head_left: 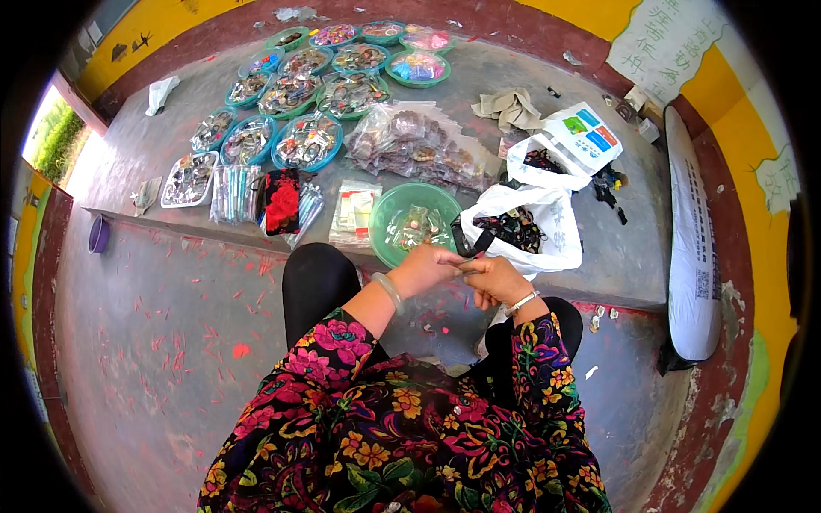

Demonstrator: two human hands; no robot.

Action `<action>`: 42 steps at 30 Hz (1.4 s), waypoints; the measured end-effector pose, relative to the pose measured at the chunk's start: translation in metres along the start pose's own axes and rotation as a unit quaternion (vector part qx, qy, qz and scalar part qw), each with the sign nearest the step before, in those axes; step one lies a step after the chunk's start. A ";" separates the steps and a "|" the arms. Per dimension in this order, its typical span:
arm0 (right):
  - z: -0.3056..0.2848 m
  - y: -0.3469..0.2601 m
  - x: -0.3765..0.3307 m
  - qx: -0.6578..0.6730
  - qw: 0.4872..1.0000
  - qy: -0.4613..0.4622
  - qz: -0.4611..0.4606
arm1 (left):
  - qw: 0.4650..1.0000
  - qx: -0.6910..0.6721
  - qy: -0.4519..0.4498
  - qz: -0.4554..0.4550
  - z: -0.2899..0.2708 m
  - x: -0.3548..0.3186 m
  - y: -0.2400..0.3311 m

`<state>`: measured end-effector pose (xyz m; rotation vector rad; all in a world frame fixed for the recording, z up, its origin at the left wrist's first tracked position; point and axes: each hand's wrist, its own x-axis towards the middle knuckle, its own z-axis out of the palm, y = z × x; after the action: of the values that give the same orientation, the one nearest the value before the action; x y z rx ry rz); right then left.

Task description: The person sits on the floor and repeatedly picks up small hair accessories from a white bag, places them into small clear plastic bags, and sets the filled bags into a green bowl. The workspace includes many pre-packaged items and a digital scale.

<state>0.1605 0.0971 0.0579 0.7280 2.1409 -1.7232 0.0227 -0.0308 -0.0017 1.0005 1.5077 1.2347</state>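
My left hand [427, 268] and my right hand [497, 280] meet in front of the platform, fingers pinched together on something I cannot make out. Just beyond my fingertips a black strap [475, 244] juts up; whether I hold it or it hangs from the bag I cannot tell. By my left hand a green plastic basin [379, 224] holds several small items in clear packets [416, 227]. Next to my right hand stands an open white plastic bag [560, 229], filled with dark strap-like items [518, 229].
Round basins [317, 166] of small goods crowd the platform's far left. Clear packets [419, 145] lie heaped behind the green basin. A second white bag [590, 137], a beige cloth [510, 109] and a red-and-black pouch [282, 202] lie around. A long white sack [691, 231] leans at right.
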 end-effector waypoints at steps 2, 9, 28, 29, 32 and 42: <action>-0.002 0.003 0.002 -0.011 1.000 0.001 0.017 | 1.000 0.012 -0.023 -0.014 0.001 -0.002 0.011; -0.004 0.005 0.004 0.042 0.998 0.048 0.021 | 0.992 -0.099 -0.026 -0.072 0.004 -0.002 0.014; 0.036 0.017 0.017 -0.504 0.796 0.281 -0.182 | 0.995 -0.011 0.100 -0.007 0.012 0.009 -0.012; 0.036 0.019 0.019 -0.509 0.786 0.291 -0.196 | 0.994 0.005 0.113 0.005 0.013 0.009 -0.010; 0.039 0.024 0.023 -0.524 0.760 0.306 -0.233 | 0.990 0.002 0.142 0.006 0.016 0.010 -0.011; 0.035 0.003 0.002 -0.494 0.773 0.286 -0.276 | 0.986 0.030 0.165 0.011 0.011 0.007 -0.001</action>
<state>0.1570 0.0641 0.0463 0.3049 3.3978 -0.2214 0.0319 -0.0213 -0.0049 0.8832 1.8010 1.4290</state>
